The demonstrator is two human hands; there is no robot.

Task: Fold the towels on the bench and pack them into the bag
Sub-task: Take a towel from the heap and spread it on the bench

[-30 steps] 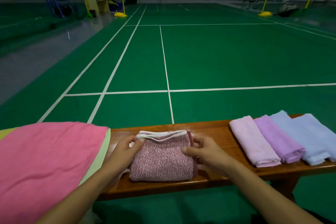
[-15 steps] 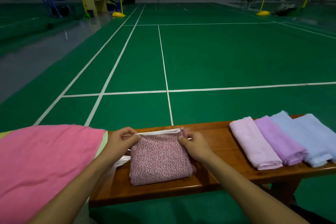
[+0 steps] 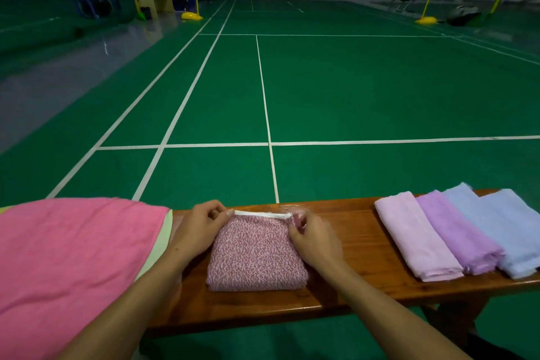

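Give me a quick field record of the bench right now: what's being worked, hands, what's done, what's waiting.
In work: speckled pink towel, folded into a square at mid-bench
Left hand: pinches the towel's far left corner at the white hem
Right hand: pinches the far right corner
Folded, on the right: pale pink towel, purple towel, two light blue towels, overlapping in a row
On the left: large pink cloth over a light green one
Bag: none in view

Bare bench right of patterned towel; folded towels beyond.
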